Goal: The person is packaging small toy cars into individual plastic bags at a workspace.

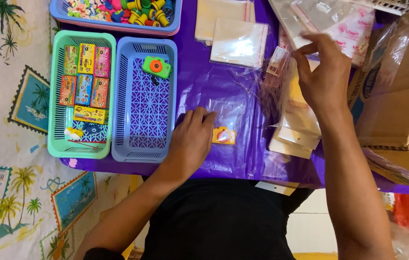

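A person in a black top works at a bench (243, 154) covered with a purple plastic sheet, seen from above. The left hand (191, 142) rests palm down on the sheet, its fingers (199, 116) lying loosely together and touching the edge of a clear plastic bag (227, 111) that lies flat there. At the lower end of that bag sits a small orange toy camera (223, 136), just beside the left hand; whether it is inside the bag or lying at its mouth cannot be told.

The right hand (324, 79) is raised over the right side of the bench, thumb and fingertips pinching the corner of a clear packet (310, 21) from a loose heap of bags with pink print. Beneath it lies a stack of flat clear sleeves (297, 130), and another small stack of empty bags (239, 42) lies further up the sheet.

To the left stand two baskets side by side, touching. The blue basket (122, 96) holds one green toy camera (157, 67) near its far end. The green basket (54, 96) holds rows of small coloured boxes (85, 77). Above them a tray (60, 9) is filled with small bright toys. A cardboard box (397, 96) stands at the right edge. A cloth with palm-tree prints (7, 168) lies to the left of the bench.
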